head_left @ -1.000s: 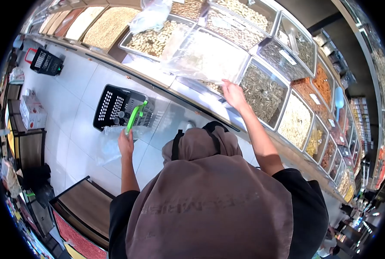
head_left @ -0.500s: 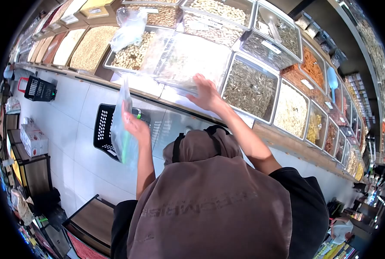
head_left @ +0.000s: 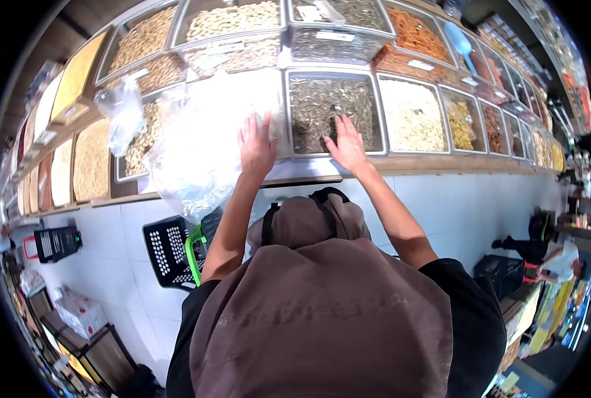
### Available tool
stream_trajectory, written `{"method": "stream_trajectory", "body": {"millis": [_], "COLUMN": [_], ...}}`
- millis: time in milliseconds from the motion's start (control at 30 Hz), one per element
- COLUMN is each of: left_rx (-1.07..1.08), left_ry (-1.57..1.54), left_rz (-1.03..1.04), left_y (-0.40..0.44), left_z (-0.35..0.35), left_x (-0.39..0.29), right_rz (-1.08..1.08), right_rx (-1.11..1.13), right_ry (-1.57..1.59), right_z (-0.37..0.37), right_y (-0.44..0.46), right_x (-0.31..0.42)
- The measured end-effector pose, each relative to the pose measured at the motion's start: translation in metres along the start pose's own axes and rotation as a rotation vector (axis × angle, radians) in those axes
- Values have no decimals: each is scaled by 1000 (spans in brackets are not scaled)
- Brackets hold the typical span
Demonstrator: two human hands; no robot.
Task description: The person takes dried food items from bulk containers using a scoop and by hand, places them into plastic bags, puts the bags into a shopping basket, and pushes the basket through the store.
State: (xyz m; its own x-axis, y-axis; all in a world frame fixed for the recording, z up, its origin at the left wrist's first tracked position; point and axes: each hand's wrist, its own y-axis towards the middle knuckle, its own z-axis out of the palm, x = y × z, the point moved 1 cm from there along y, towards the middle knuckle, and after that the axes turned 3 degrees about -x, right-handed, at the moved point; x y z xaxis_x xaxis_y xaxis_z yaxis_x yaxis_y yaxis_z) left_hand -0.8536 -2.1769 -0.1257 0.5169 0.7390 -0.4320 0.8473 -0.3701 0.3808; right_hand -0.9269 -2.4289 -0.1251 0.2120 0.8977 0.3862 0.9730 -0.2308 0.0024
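Observation:
My left hand (head_left: 258, 144) has its fingers spread over the right part of a bright, glare-washed clear plastic sheet or bag (head_left: 199, 136). To its right, my right hand (head_left: 348, 144) is spread at the bin of dark striped seeds (head_left: 312, 106), fingertips over the seeds; whether they touch is unclear. Neither hand holds anything. A crumpled clear bag (head_left: 122, 116) lies at the left, over the edge of a bin of peanuts (head_left: 143, 142).
Below the counter a black basket with a green handle (head_left: 196, 255) stands on the floor. A blue scoop (head_left: 458, 40) rests among the right bins. Another person (head_left: 561, 262) is at the far right beside a dark basket (head_left: 501, 273).
The view has turned right. My left hand has left the green handle and moved up to the counter; the clear bag near it is now by the sheet. My right hand has moved to the seeds.

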Motion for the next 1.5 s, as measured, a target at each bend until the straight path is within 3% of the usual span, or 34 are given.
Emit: {"method": "stream_trajectory", "body": {"millis": [100, 333, 400, 567, 667, 800, 933, 1100, 1333, 1500], "left_rx": [7, 62, 50, 76, 59, 70, 139, 122, 121, -92], "left_ry": [-22, -16, -15, 32, 20, 17, 60, 54, 31, -69], "left_rz": [-16, -95, -106, -141, -141, -156, -187, -208, -244, -192], "left_y": [9, 15, 16, 20, 22, 23, 25, 19, 20, 27], "left_z": [21, 35, 30, 27, 27, 27, 25, 32, 33, 26], "left_x": [1, -1, -4, -6, -8, -11, -11, -11, -12, -29], "right_rz": [-74, -160, -63, -1, -105, -53, -211, -223, -58, 21], "right_rx": [-43, -130, -105, -18, -57, 68, 83, 101, 84, 77], "right_ry": [-110, -23, 122, 66, 146, 259, 217, 223, 516, 184], "right_z": [-14, -17, -10, -2, -7, -18, -48, -92, -172, -198], "right_y": [4, 60, 76, 100, 96, 98, 100, 98, 67, 61], "right_x": [-31, -27, -19, -22, -28, -30, -30, -44, -104, -182]}}
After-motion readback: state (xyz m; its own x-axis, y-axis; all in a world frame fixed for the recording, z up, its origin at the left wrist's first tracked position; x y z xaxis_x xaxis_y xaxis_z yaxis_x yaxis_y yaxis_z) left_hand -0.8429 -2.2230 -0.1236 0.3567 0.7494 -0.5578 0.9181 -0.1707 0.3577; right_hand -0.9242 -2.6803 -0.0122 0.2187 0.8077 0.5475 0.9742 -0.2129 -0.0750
